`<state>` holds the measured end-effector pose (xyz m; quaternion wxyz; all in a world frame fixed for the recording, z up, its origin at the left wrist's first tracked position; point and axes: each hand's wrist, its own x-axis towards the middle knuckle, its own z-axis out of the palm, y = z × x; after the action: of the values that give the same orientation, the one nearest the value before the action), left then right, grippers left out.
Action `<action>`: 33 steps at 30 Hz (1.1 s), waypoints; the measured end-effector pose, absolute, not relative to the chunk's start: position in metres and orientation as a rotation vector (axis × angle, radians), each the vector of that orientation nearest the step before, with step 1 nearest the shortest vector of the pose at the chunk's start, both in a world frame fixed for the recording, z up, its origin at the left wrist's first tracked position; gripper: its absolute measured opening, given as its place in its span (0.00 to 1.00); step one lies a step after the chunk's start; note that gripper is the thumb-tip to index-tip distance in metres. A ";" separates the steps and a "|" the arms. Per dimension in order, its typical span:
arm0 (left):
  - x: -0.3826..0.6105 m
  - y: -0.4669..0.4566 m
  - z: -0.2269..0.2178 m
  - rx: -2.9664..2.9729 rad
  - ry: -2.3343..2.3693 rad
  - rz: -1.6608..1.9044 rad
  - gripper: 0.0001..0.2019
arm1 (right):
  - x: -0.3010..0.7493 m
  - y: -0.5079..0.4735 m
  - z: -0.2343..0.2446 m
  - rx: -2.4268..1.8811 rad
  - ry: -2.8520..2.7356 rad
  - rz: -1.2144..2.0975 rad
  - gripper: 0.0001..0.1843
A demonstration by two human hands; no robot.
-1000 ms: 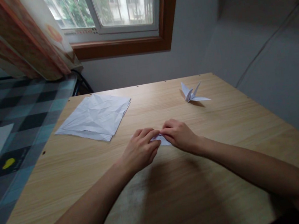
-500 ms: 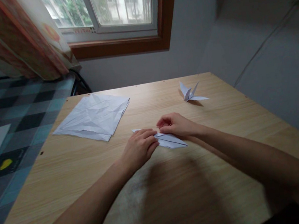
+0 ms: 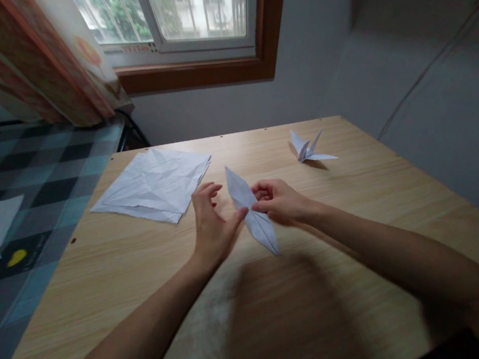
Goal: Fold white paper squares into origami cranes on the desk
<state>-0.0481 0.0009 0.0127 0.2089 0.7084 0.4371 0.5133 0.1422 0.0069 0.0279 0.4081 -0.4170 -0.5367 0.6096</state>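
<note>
A narrow, diamond-shaped piece of folded white paper [image 3: 253, 219] is lifted off the wooden table [image 3: 355, 206], standing on edge with one tip pointing down. My right hand [image 3: 279, 202] pinches its middle between thumb and fingers. My left hand [image 3: 210, 224] is beside it on the left, fingers curled loosely and apart, thumb tip touching the paper's edge. A finished white paper crane [image 3: 307, 150] sits further back on the right of the table.
A stack of creased white paper sheets [image 3: 156, 184] lies at the table's back left. A checked blanket [image 3: 29, 192] covers a bed to the left. A window and curtain are behind; grey walls close in at the back and right.
The folded paper lay flat under both hands; now my right hand has raised it and turned it upright. My left hand has come off it and opened.
</note>
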 end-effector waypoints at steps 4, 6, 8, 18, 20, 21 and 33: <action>-0.038 -0.002 0.013 1.359 0.993 1.214 0.26 | 0.135 -0.002 0.023 -0.954 -1.242 1.472 0.17; -0.036 -0.004 0.013 1.195 0.930 1.173 0.25 | 0.131 -0.008 0.018 -0.964 -1.202 1.439 0.20; -0.036 -0.005 0.012 1.118 0.939 1.202 0.25 | 0.127 -0.014 0.012 -0.983 -1.162 1.415 0.23; -0.034 -0.006 0.014 1.089 0.935 1.257 0.21 | 0.117 -0.028 0.007 -1.014 -1.144 1.202 0.21; -0.034 -0.006 0.013 1.131 0.942 1.260 0.19 | 0.117 -0.028 0.007 -1.031 -1.175 1.161 0.19; -0.035 -0.006 0.012 1.162 0.953 1.247 0.18 | 0.117 -0.028 0.006 -1.043 -1.190 1.141 0.18; -0.040 -0.009 0.013 1.663 1.142 1.183 0.10 | 0.121 -0.033 0.020 -1.199 -1.561 0.452 0.02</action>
<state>-0.0396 -0.0093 0.0129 0.3909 0.6545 0.4494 0.4657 0.1207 -0.0327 0.0195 0.5323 -0.5025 -0.6545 0.1894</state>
